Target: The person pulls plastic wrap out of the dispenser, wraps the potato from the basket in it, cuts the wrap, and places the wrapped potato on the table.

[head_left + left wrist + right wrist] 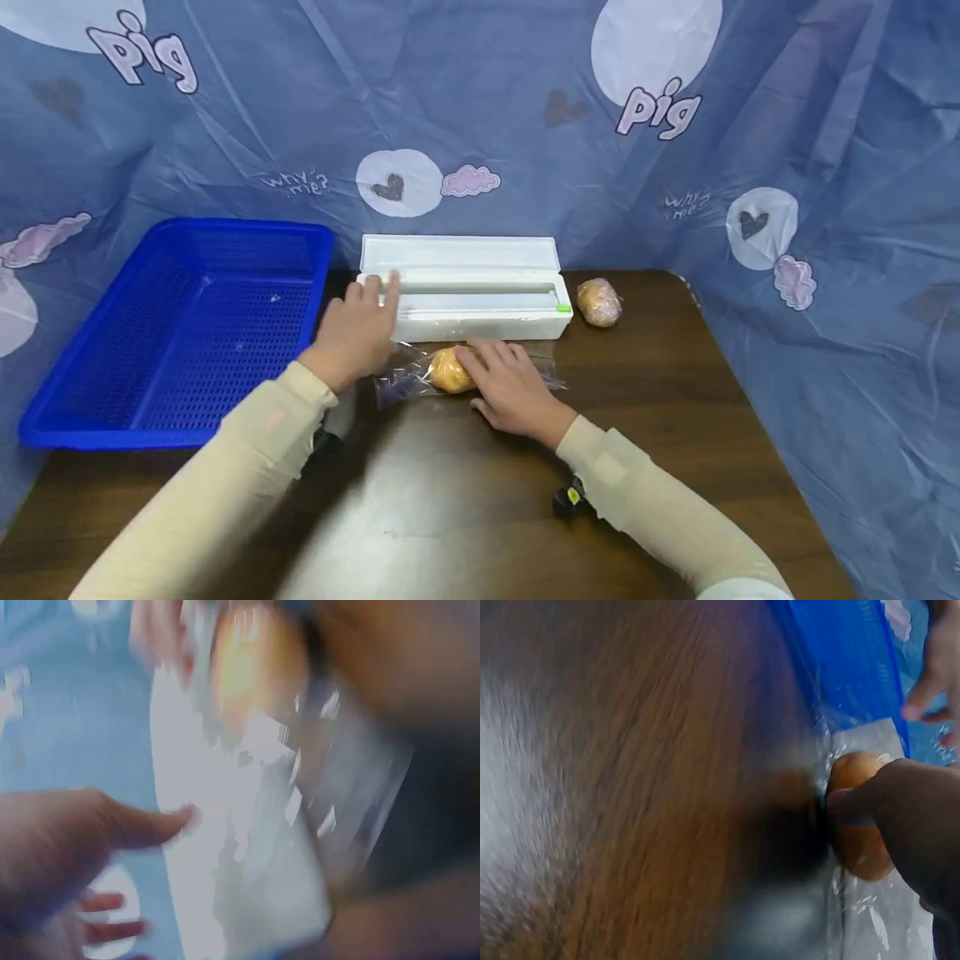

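Observation:
A round golden-brown bun [447, 371] lies on a strip of clear cling film [405, 383] on the table. My right hand [513, 390] holds it from the right; in the right wrist view the thumb [859, 804] presses against the bun [861, 844]. My left hand [360, 329] hovers at the left end of the white cling film dispenser [480, 327], fingers loosely spread and holding nothing. The left wrist view is blurred, with the thumb [146, 827] extended over the white box. The dispenser's lid [459, 252] stands raised, and a green cutter piece [562, 308] sits at its right end.
A large blue plastic basket [318, 308] stands on the left of the dark wooden table [420, 517]. Right of the dispenser sits another round piece wrapped in film [599, 302]. A blue patterned curtain [517, 83] hangs behind the table.

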A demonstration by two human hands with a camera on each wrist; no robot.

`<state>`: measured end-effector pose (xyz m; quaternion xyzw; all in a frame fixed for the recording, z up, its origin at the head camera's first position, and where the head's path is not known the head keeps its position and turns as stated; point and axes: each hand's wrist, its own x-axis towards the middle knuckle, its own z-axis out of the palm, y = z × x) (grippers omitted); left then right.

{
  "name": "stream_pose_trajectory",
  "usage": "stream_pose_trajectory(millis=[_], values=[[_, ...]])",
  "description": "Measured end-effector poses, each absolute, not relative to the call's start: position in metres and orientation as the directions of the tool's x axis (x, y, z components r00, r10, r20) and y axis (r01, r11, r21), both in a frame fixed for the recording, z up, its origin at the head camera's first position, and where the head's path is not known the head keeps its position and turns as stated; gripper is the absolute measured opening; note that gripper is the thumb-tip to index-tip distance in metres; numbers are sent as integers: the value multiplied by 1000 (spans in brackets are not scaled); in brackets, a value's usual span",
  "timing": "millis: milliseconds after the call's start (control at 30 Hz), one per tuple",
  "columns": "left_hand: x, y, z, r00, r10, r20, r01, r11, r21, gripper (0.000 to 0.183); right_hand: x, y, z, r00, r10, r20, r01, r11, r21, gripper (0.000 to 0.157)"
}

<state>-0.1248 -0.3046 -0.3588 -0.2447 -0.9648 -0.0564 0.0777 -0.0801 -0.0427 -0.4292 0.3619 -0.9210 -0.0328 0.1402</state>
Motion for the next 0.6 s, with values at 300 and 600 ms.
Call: stream_pose_trajectory(millis=[300, 600], values=[[-89, -252, -438, -658, 626, 419, 680, 733, -27, 69, -98, -44, -450, -715, -628, 307, -630, 769, 107, 66], [-101, -244, -443, -681, 620, 389, 686, 726, 45, 66, -106, -41, -441, -798, -544, 260, -592, 788, -171, 62]])
